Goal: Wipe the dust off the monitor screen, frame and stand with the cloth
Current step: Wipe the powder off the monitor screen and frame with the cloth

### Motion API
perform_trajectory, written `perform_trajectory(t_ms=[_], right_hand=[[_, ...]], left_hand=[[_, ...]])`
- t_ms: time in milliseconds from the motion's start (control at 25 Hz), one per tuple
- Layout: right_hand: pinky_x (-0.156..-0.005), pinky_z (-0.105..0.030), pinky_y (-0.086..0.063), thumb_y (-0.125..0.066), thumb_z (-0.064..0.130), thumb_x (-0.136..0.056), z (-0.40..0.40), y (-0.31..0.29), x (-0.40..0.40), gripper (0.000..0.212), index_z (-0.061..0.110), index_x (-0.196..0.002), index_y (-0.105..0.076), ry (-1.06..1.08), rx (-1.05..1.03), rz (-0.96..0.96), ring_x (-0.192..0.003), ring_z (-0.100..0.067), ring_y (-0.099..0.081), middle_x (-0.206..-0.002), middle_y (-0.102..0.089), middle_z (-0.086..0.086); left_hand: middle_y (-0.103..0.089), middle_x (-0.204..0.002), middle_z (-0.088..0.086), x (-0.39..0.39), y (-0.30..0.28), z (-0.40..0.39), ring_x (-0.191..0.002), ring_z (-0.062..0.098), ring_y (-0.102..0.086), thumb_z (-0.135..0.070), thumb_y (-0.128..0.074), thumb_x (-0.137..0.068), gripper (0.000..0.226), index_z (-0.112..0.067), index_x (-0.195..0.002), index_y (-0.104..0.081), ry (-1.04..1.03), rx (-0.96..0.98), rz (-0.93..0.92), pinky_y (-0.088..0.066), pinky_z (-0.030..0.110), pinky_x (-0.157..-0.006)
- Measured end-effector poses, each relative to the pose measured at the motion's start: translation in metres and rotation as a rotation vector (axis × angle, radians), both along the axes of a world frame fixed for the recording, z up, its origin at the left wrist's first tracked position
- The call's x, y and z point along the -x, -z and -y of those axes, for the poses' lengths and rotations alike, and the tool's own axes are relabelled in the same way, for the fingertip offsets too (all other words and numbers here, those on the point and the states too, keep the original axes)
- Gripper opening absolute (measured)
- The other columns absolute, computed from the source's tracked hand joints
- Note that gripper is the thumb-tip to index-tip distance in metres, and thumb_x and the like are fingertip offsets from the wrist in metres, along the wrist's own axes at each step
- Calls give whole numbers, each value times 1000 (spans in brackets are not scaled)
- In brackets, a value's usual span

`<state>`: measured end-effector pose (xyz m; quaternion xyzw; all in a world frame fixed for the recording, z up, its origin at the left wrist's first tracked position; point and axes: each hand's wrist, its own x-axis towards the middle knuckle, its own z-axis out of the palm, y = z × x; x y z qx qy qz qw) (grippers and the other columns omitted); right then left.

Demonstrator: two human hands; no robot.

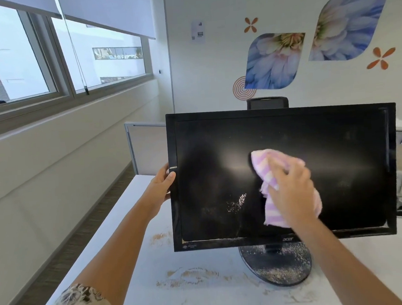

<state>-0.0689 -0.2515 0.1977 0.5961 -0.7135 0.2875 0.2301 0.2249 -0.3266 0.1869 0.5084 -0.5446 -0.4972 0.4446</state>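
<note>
1. Left hand [160,185] grips the left edge of the monitor [207,152].
2. Right hand [290,189] presses a pink striped cloth [262,163] against the screen.
3. Dusty round stand [277,265] sits on the white desk [136,264].

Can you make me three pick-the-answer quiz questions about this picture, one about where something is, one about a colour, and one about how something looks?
1. Where does the left hand grip the black flat monitor?
A. its left edge
B. its top edge
C. its round foot

2. What colours has the striped cloth under the right hand?
A. green and yellow
B. pink and white
C. plain blue

3. How does the round black stand base look?
A. shiny clean
B. wrapped in plastic
C. speckled with dust

Answers: 1 A, fingers curl round the left frame edge. 2 B, pink and white stripes show. 3 C, pale specks cover it.
</note>
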Motion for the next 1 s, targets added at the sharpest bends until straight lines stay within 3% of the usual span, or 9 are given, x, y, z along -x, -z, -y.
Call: perform_trajectory(t_ms=[80,160,280,440,600,680,760,880,1000], right_hand=[[-61,-44,-52,-83,13,-56,-19,38,-25,66,23,-118,-66,-143,-21,-156,-83,-42,-58,-109,-61,-20],[-66,-41,-54,-85,19,-57,-43,72,-37,68,35,-119,-63,-348,-131,-214,-91,-32,-61,-112,-63,-6],[-62,-35,-55,-84,24,-57,-56,68,-32,58,41,-109,-64,-553,-162,-238,-83,-24,-61,-102,-63,1],[-68,-50,-52,-80,6,-57,-17,-8,-19,49,17,-104,-72,-266,132,126,-85,-44,-55,-103,-58,-22],[-83,-46,-45,-65,20,-80,24,-53,-31,39,22,-119,-60,-16,30,150,-104,-37,-45,-130,-43,-13],[-75,-46,-45,-65,17,-76,27,-42,-59,34,23,-109,-65,-125,23,28,-96,-40,-50,-120,-50,-17],[-66,-44,-48,-70,15,-66,16,-10,-86,47,30,-110,-65,-300,23,-105,-87,-41,-56,-107,-57,-14],[-68,-42,-52,-85,28,-54,-13,50,-102,72,41,-119,-56,-464,-148,-252,-95,-34,-56,-113,-51,-2],[-63,-36,-54,-93,43,-30,-39,94,-92,79,43,-103,-64,-473,-352,-286,-93,-25,-58,-113,-55,6]], left_hand=[[-33,-148,0,-2,1,1,-134,31,-35,-33,-36,-95,48,-33,-141,-23,12,0,8,-34,45,-106],[-32,-149,0,-3,2,3,-134,31,-34,-33,-36,-95,49,-32,-142,-22,27,8,16,-34,47,-108],[-33,-149,-1,-3,2,1,-134,30,-34,-33,-36,-95,50,-32,-143,-22,37,21,13,-33,49,-108],[-34,-148,-2,-2,0,-2,-133,29,-35,-33,-35,-95,49,-32,-143,-22,43,17,3,-34,47,-108],[-34,-148,-2,-2,0,-2,-133,30,-36,-33,-36,-95,49,-33,-142,-22,51,10,-6,-34,46,-107],[-35,-147,-2,-2,0,-2,-133,29,-36,-33,-35,-95,48,-34,-141,-23,55,7,-7,-34,47,-108],[-37,-146,-1,-4,1,-2,-132,29,-37,-34,-36,-95,48,-33,-142,-23,57,-8,-14,-34,49,-108],[-43,-142,0,-6,3,-2,-129,28,-42,-33,-36,-96,46,-33,-141,-25,69,3,-23,-35,50,-107],[-40,-143,-2,-5,1,-3,-129,27,-41,-33,-36,-96,47,-34,-141,-24,70,17,1,-36,48,-107]])
